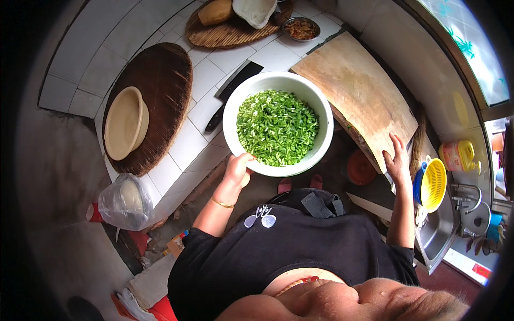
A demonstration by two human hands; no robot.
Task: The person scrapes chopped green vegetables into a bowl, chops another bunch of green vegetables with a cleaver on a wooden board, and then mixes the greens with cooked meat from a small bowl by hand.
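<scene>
My left hand (238,170) grips the near left rim of a large white bowl (278,171), its thumb over the edge. Chopped green vegetable pieces (278,127) fill much of the bowl. My right hand (396,159) is apart from the bowl, at the near right end of a large wooden cutting board (357,84); its fingers are spread and it holds nothing. Whether its fingertips touch the board is hard to tell. Behind the bowl's left side, a cleaver (241,82) with a black handle lies on the white tiled counter (207,78).
A dark round wooden board (168,92) at left bears a beige basin (125,124). Farther back are a woven mat (217,38) and a metal bowl of food (301,29). At right stand a yellow colander (434,185), a yellow jug (457,155) and a sink (435,236). A plastic bag (126,202) is at lower left.
</scene>
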